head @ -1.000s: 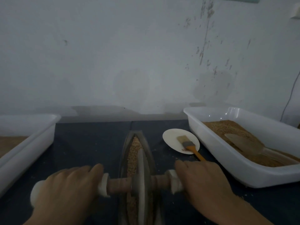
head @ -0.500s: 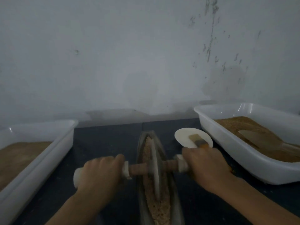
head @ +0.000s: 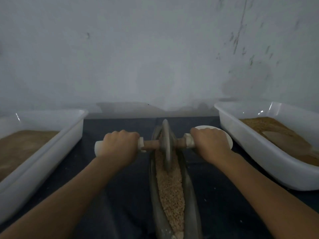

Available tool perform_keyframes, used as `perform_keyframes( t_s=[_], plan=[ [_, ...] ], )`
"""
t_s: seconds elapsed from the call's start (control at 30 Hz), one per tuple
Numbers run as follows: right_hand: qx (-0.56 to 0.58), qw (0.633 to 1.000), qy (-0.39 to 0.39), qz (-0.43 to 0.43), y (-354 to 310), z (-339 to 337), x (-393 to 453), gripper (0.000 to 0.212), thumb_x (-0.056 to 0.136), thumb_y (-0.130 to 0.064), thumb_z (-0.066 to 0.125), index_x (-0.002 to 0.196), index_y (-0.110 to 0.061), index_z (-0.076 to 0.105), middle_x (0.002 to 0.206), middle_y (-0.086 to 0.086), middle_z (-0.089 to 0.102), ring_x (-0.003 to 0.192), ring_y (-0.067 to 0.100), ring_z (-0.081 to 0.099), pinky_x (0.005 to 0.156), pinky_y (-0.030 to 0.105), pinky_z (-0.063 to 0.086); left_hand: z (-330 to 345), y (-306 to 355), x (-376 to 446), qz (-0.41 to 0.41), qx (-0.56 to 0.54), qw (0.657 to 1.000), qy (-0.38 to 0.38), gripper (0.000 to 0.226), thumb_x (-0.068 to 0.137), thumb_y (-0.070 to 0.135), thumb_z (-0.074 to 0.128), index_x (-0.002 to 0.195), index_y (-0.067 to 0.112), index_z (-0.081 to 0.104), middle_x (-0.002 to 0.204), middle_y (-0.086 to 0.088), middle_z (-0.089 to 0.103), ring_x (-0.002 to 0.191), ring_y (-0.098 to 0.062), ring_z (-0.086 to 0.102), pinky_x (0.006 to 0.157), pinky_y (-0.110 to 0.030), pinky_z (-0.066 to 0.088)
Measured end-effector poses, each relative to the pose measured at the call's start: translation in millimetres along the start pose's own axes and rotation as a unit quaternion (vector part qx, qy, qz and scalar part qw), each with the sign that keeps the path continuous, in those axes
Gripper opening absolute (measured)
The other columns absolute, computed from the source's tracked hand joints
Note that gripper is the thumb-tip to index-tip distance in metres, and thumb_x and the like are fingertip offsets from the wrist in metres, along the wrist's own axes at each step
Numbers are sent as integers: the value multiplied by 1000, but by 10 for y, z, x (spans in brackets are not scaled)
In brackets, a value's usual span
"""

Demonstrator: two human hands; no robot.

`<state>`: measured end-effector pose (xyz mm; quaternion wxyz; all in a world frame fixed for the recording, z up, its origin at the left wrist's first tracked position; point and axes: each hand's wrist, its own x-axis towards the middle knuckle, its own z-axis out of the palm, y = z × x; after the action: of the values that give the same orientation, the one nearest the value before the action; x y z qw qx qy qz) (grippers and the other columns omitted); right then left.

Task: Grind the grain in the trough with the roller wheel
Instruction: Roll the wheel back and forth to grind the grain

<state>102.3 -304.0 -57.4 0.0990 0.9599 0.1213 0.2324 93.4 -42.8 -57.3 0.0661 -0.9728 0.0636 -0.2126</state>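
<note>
On the dark table (head: 120, 195), between two white tubs, a long narrow trough (head: 190, 195) runs away from the person toward the pale wall (head: 155, 49). The trough holds a strip of coarse tan grain (head: 170, 190) along its middle, plainly visible on the near side of the wheel. The roller wheel (head: 166, 144) stands upright on its edge at the far end of the trough, its rim down in the groove and touching the grain. A wooden axle (head: 151, 145) passes through the wheel and sticks out to both sides, ending in pale handles. The left hand (head: 120, 145) is wrapped around the left handle, fingers curled over the top, with the white end of the handle showing past the knuckles. The right hand (head: 211, 144) grips the right handle in the same way, fingers curled over it, knuckles up. Both forearms stretch forward from the bottom corners. Just behind the right hand lies a small white dish (head: 227, 140), mostly hidden by the hand. The left tub (head: 51, 152) holds a flat layer of brown meal. The right tub (head: 259, 149) holds more brown grain with a pale scoop (head: 279, 137) lying on top of it.
</note>
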Motion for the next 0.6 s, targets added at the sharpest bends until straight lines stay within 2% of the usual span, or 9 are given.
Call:
perform_keyframes(
  t_s=[0.1, 0.17, 0.23, 0.3, 0.4, 0.43, 0.5, 0.53, 0.6],
  plan=[
    [7, 1000, 2, 20, -45, -26, -68, 19, 86, -28, 63, 94, -22, 47, 83, -1, 61, 75, 20, 59, 68, 36, 50, -36, 31, 52, -9, 8, 1000, -14, 18, 84, 37, 58, 80, 31, 42, 84, 5, 59, 67, -18, 44, 63, -33, 34],
    [10, 1000, -17, 5, -29, -119, -273, 24, 82, -28, 65, 95, -25, 46, 82, -3, 59, 76, 20, 57, 67, 35, 47, -131, 76, -150, -3, 23, 1000, -21, 21, 86, 39, 56, 80, 31, 37, 89, 5, 62, 71, -19, 51, 64, -32, 34],
    [4, 999, -13, -36, -27, -249, -539, 34, 71, -32, 75, 85, -31, 45, 73, -6, 58, 68, 14, 57, 56, 25, 37, -270, 91, -454, 12, 28, 999, -45, 27, 86, 47, 54, 80, 33, 32, 88, 7, 60, 80, -18, 60, 64, -31, 35],
    [17, 998, -43, -39, -46, -432, -745, 49, 59, -34, 81, 69, -35, 33, 62, -10, 52, 56, 7, 54, 47, 18, 23, -445, 84, -770, 30, 26, 997, -68, 34, 81, 57, 53, 77, 36, 26, 76, 10, 49, 78, -14, 58, 61, -31, 33],
    [40, 989, -144, -13, -40, -517, -877, 48, 78, -42, 67, 68, -37, 20, 76, -16, 48, 75, 6, 55, 59, 24, 34, -595, 91, -991, 87, 45, 995, -1, 45, 68, 66, 62, 75, 36, 29, 64, 10, 40, 64, -11, 55, 52, -29, 24],
    [37, 988, -148, -20, -58, -561, -871, 49, 75, -42, 69, 68, -36, 21, 71, -15, 44, 68, 6, 51, 56, 24, 33, -588, 91, -986, 82, 46, 996, -10, 43, 71, 67, 57, 75, 35, 29, 66, 10, 40, 66, -10, 55, 52, -30, 24],
    [27, 996, -68, -58, -77, -544, -820, 56, 55, -36, 83, 67, -34, 28, 56, -11, 41, 47, 7, 35, 43, 20, 24, -471, 83, -887, 39, 32, 998, -47, 34, 80, 65, 47, 77, 36, 29, 71, 11, 41, 71, -9, 52, 57, -31, 28],
    [19, 997, -49, -54, -105, -514, -770, 51, 55, -34, 84, 71, -33, 36, 57, -8, 48, 47, 8, 39, 42, 20, 28, -370, 69, -785, 28, 23, 998, -57, 31, 82, 61, 47, 77, 35, 31, 70, 12, 41, 67, -8, 49, 58, -30, 28],
    [1, 998, -45, -44, -153, -449, -551, 31, 77, -34, 72, 92, -29, 45, 80, -5, 59, 69, 15, 57, 58, 29, 45, -147, 26, -536, 11, -2, 999, -38, 28, 83, 54, 53, 76, 34, 35, 65, 13, 39, 57, -7, 38, 55, -28, 27]
  ],
)
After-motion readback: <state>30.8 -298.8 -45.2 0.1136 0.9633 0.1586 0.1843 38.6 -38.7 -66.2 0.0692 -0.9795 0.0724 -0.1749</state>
